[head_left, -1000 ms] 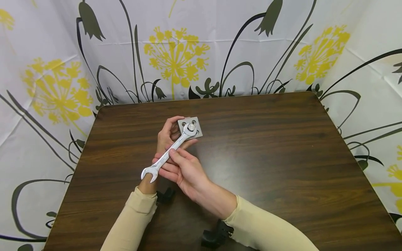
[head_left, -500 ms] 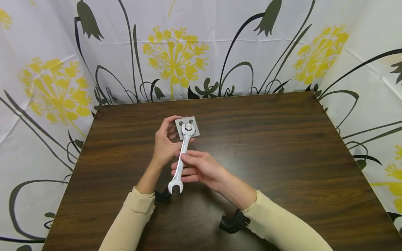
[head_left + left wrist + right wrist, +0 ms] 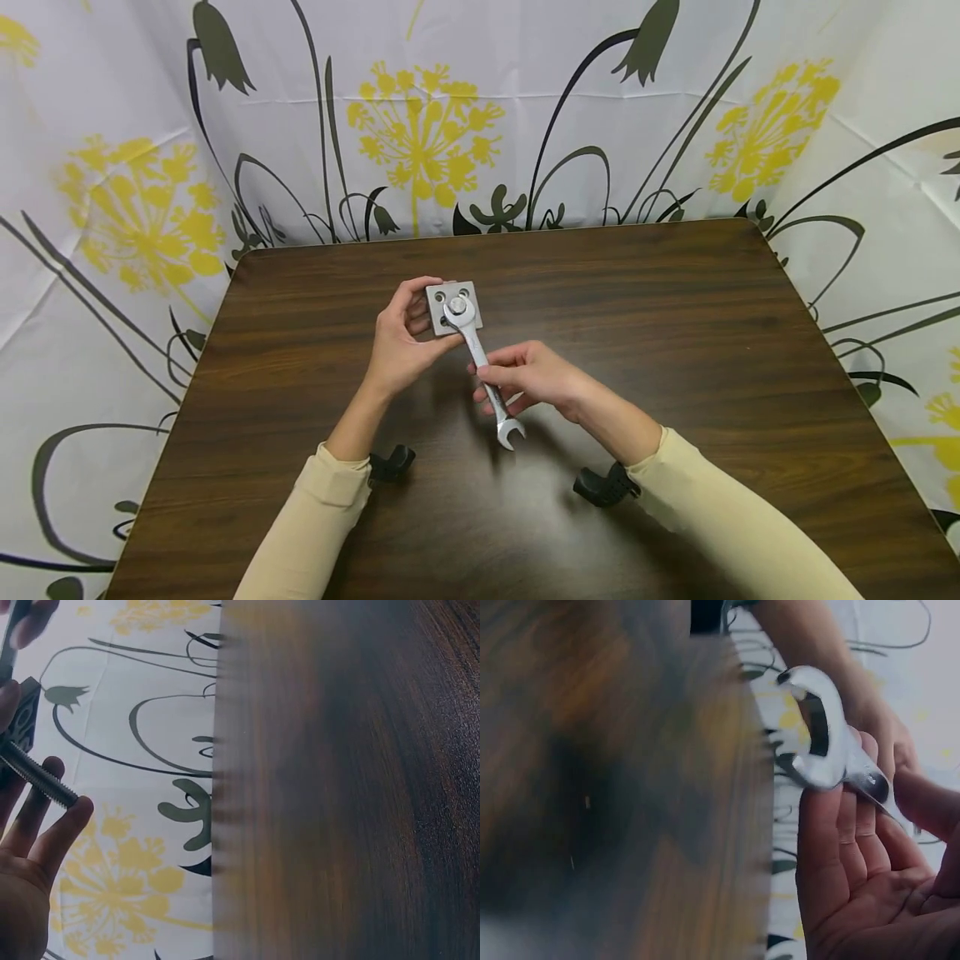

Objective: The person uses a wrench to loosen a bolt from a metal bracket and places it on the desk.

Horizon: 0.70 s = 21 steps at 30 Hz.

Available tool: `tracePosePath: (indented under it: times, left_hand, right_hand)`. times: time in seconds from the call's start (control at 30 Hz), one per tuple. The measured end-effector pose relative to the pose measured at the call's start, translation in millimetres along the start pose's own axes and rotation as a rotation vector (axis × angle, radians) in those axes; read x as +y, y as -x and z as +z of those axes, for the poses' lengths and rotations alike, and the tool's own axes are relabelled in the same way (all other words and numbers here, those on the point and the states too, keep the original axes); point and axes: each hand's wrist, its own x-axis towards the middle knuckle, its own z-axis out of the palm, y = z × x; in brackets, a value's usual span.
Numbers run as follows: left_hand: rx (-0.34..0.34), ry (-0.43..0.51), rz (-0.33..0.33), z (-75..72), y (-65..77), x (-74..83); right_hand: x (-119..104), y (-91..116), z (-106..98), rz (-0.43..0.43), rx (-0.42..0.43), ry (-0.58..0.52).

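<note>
My left hand (image 3: 401,346) grips a square metal plate (image 3: 433,312) by its left and lower edges, holding it above the table. Several holes pierce the plate, and a bolt head (image 3: 457,305) stands out from its face. Behind it, in the left wrist view, the threaded bolt shank (image 3: 46,781) sticks out, a fingertip at its end. An open-end wrench (image 3: 475,343) has its upper end around the bolt head. My right hand (image 3: 542,377) pinches the wrench shaft between thumb and fingers. The wrench's free end (image 3: 834,712) points toward me in the right wrist view.
Both hands work over a dark wood-grain table (image 3: 675,333). A white curtain (image 3: 285,75) with yellow and grey flowers hangs behind and beside it. Black wrist mounts (image 3: 603,486) hang under both forearms.
My right hand has swung the wrench's free end from lower left to lower right, around the bolt head. The left hand and the plate stay nearly in place.
</note>
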Motion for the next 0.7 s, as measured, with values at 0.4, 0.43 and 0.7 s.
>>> tracePosePath:
  times: [0.4, 0.43, 0.7]
  left_hand:
    - [0.007, 0.024, -0.012, -0.6, 0.8, 0.7]
    - [0.008, 0.026, -0.015, -0.7, 0.8, 0.7]
    - [0.001, 0.004, -0.024, -1.9, 1.2, 2.3]
  right_hand:
    - [-29, -2, -33, -0.149, 0.133, 0.566]
    - [-32, -3, -35, -0.155, 0.161, 0.631]
    - [-50, -12, -49, -0.228, 0.359, 1.022]
